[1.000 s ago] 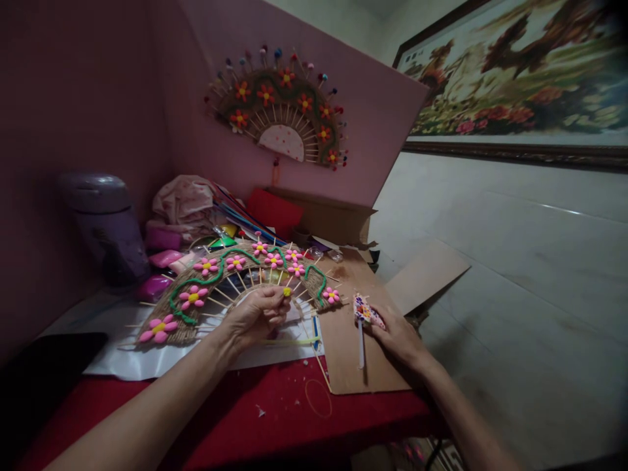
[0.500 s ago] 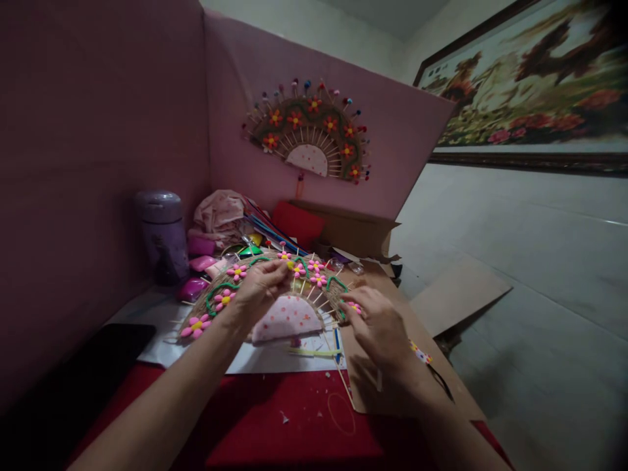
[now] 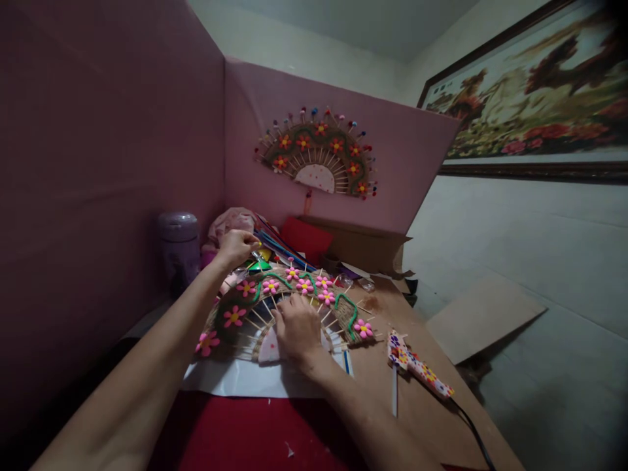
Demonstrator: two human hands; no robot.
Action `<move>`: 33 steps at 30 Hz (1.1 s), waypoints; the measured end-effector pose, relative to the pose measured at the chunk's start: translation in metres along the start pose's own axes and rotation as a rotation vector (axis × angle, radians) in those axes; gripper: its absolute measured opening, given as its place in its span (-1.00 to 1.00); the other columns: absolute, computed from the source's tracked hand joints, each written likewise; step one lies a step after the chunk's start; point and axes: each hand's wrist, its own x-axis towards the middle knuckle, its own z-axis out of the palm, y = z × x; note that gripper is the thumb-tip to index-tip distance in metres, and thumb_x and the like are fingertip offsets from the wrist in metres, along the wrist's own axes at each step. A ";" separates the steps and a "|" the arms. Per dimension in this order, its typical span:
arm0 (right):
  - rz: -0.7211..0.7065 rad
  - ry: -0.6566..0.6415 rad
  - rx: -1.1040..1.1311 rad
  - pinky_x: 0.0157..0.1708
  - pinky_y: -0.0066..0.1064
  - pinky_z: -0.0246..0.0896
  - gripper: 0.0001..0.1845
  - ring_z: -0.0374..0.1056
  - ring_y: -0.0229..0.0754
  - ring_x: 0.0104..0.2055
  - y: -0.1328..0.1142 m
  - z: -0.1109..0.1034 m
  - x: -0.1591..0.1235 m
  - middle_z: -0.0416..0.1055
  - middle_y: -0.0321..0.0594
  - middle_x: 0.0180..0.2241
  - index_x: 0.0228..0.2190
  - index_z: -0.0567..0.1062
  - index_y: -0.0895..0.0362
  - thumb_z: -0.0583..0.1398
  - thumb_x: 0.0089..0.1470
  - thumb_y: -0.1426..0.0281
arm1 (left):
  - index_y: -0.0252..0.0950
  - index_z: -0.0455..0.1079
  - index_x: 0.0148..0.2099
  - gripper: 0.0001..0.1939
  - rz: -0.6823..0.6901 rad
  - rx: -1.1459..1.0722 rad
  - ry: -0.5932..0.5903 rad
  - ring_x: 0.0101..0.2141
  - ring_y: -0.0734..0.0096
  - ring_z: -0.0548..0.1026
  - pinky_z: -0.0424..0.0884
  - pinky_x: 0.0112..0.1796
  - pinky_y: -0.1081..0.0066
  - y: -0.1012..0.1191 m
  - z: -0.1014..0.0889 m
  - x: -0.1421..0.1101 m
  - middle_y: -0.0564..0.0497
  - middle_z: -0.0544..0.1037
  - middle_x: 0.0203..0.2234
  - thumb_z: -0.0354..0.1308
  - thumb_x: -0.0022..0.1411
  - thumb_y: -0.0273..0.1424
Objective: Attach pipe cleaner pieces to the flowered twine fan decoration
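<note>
On a white sheet (image 3: 230, 383) lies a hand-made fan (image 3: 363, 304), built of thin sticks and brown twine. It bears pink flowers with yellow centres (image 3: 235, 316), green wavy trim (image 3: 347, 299) and a pale half-round base with dots (image 3: 268, 348). My left hand (image 3: 236, 250) is raised beyond the fan's upper left edge, thumb and fingers pinched on a tiny yellow piece whose kind I cannot make out. Across the fan's middle is my right hand (image 3: 300, 330), fingers curled at the sticks and covering part of the base.
A flower-patterned glue gun (image 3: 417, 369) with a black cord lies on the cardboard (image 3: 373, 392) at right. Behind the fan are pipe cleaners (image 3: 282, 241), a green packet (image 3: 259, 266) and red material (image 3: 307, 241). A purple flask (image 3: 179, 252) stands left. Another fan (image 3: 318, 154) hangs on the pink panel.
My left hand has moved from above the fan's middle to its upper left. My right hand has left the flower at the right end and come to the fan's centre. The view has shifted.
</note>
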 end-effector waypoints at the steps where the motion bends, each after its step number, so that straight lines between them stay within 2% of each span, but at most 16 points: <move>1: 0.000 0.011 0.006 -0.30 -0.36 0.08 -0.87 0.23 -0.16 -0.25 0.000 0.003 -0.003 0.36 -0.19 -0.32 -0.40 0.44 0.09 0.13 0.09 0.32 | -0.38 0.54 -0.43 -0.83 0.005 0.054 -0.038 -0.55 0.46 0.36 0.20 -0.52 0.49 -0.004 0.000 0.003 0.00 0.51 -0.62 0.20 -0.14 -0.43; 8: -0.023 0.071 0.039 -0.29 -0.34 0.08 -0.86 0.20 -0.14 -0.24 0.006 0.014 -0.015 0.33 -0.17 -0.28 -0.40 0.43 0.10 0.11 0.11 0.33 | -0.36 0.52 -0.54 -0.89 -0.055 0.088 -0.204 -0.61 0.49 0.32 0.18 -0.55 0.49 -0.015 0.001 0.012 0.04 0.46 -0.71 0.26 -0.24 -0.44; 17: -0.046 0.112 0.014 -0.29 -0.31 0.03 -0.84 0.16 -0.14 -0.26 0.007 0.018 -0.015 0.31 -0.15 -0.29 -0.42 0.44 0.12 0.11 0.11 0.32 | -0.34 0.51 -0.55 -0.80 -0.112 -0.024 -0.370 -0.65 0.55 0.28 0.18 -0.58 0.52 -0.038 0.010 0.021 0.08 0.44 -0.73 0.32 -0.35 -0.35; 20: -0.071 0.118 0.009 -0.27 -0.27 0.00 -0.82 0.15 -0.13 -0.25 0.006 0.014 -0.014 0.32 -0.15 -0.32 -0.46 0.44 0.13 0.11 0.11 0.32 | -0.33 0.51 -0.54 -0.77 -0.109 -0.062 -0.398 -0.65 0.55 0.29 0.19 -0.58 0.52 -0.044 0.011 0.022 0.07 0.46 -0.72 0.33 -0.36 -0.32; 25: -0.075 0.126 0.023 -0.20 -0.21 -0.04 -0.80 0.13 -0.08 -0.16 0.004 0.011 -0.014 0.34 -0.14 -0.25 -0.46 0.44 0.13 0.10 0.12 0.32 | -0.32 0.52 -0.53 -0.79 -0.095 -0.102 -0.421 -0.63 0.53 0.33 0.21 -0.57 0.52 -0.052 0.010 0.022 0.04 0.49 -0.69 0.33 -0.34 -0.33; 33: -0.081 0.130 0.032 -0.16 -0.19 -0.06 -0.82 0.12 -0.06 -0.12 0.005 0.015 -0.014 0.36 -0.14 -0.21 -0.43 0.45 0.13 0.11 0.11 0.33 | -0.35 0.52 -0.53 -0.82 -0.150 -0.195 -0.451 -0.68 0.56 0.29 0.17 -0.61 0.53 -0.046 0.004 0.016 0.02 0.47 -0.72 0.34 -0.29 -0.38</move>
